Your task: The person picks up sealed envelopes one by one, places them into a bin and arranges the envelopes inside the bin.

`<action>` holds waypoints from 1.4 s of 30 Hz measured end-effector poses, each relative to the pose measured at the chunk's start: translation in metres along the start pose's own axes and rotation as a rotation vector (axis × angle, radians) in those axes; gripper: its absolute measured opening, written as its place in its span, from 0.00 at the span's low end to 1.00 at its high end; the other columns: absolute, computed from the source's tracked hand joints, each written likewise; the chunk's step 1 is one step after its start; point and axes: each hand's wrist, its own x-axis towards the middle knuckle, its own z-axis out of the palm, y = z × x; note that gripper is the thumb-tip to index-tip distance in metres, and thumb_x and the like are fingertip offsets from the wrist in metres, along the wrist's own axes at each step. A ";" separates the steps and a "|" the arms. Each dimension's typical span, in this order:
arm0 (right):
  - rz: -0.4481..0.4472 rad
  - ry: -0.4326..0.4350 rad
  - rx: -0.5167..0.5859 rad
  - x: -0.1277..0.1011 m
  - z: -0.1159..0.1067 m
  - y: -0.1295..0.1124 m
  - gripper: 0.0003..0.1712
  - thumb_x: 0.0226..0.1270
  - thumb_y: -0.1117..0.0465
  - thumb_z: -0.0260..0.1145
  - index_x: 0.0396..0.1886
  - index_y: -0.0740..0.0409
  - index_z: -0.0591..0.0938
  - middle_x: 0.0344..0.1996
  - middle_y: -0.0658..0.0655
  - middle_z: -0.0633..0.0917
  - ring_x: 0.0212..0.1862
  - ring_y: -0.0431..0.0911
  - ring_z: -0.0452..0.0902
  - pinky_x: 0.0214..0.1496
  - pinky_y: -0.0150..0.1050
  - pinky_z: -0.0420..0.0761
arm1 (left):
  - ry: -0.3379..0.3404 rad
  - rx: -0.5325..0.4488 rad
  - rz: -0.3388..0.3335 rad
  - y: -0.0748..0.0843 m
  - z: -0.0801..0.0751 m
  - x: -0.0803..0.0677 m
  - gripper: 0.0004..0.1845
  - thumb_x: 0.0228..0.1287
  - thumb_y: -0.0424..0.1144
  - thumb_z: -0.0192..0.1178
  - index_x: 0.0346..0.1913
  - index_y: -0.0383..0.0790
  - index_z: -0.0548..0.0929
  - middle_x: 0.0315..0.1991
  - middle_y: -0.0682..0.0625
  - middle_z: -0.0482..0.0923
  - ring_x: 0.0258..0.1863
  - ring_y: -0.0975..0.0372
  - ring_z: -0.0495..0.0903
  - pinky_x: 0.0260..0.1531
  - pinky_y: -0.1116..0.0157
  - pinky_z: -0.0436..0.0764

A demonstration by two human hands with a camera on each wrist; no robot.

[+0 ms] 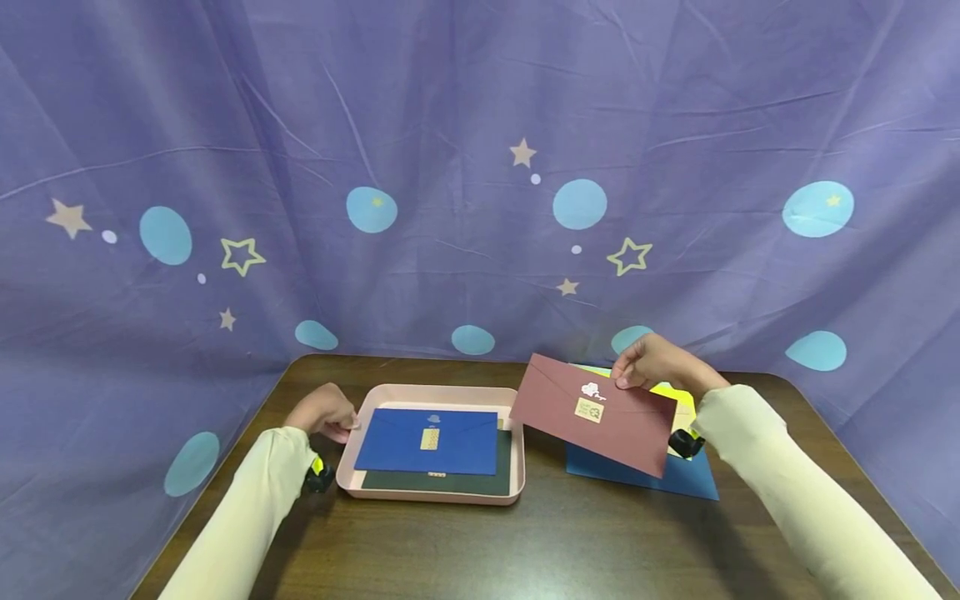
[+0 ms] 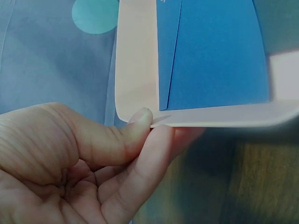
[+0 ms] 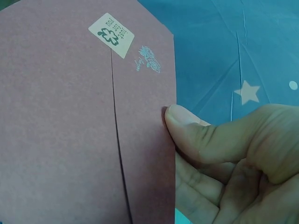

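Sorting of envelopes judged roughly midway: two pieces already lodged in pink tray (image 1: pixel 352 483), one held in the air, at least two left on bench (image 1: pixel 480 550). Blue envelope (image 1: pixel 427 442) lay uppermost in tray, flap side up, small gold seal at centre; dark green envelope (image 1: pixel 450 482) lay beneath it, only near and right margins showing. Maroon envelope (image 1: pixel 596 417) was lifted clear of bench, tilted, between tray and remaining stack; flap side faced up, closed with cream sticker (image 1: pixel 589 409) bearing green flower mark, small pale rose print beside it; paper flat, uncreased, corners clean. Right hand (image 1: pixel 656 362) pinched its far upper edge, thumb on top, fingers (image 3: pixel 201 182) curled underneath. Left hand (image 1: pixel 326 414) pinched far left corner of tray, thumb on rim, fingers (image 2: pixel 154 154) under rim, tray apparently steadied. Remaining stack on bench at right: blue envelope (image 1: pixel 675 479) at bottom, yellow envelope (image 1: pixel 675 392) partly hidden behind held piece; further count could not be told. Left to do, by appearance: maroon piece into tray, then those remaining.
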 end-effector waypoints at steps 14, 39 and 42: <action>-0.001 0.005 0.026 0.016 0.020 -0.027 0.09 0.61 0.68 0.74 0.40 0.68 0.88 0.29 0.53 0.90 0.35 0.43 0.85 0.42 0.41 0.90 | 0.018 -0.003 0.010 -0.003 0.001 -0.001 0.06 0.58 0.19 0.56 0.27 0.28 0.76 0.23 0.47 0.73 0.18 0.64 0.78 0.23 0.72 0.87; -0.045 -0.040 0.020 0.044 0.080 -0.078 0.06 0.58 0.72 0.75 0.35 0.69 0.89 0.27 0.56 0.90 0.31 0.41 0.84 0.37 0.38 0.90 | 0.026 -0.005 0.003 -0.006 0.002 0.004 0.07 0.57 0.18 0.55 0.27 0.30 0.76 0.23 0.48 0.73 0.17 0.65 0.77 0.22 0.72 0.87; -0.049 -0.038 0.022 0.047 0.086 -0.082 0.05 0.57 0.73 0.75 0.34 0.68 0.89 0.26 0.55 0.89 0.28 0.41 0.82 0.33 0.37 0.88 | 0.029 -0.009 -0.001 -0.005 0.002 0.003 0.07 0.57 0.18 0.55 0.27 0.29 0.76 0.23 0.48 0.74 0.17 0.64 0.78 0.23 0.72 0.88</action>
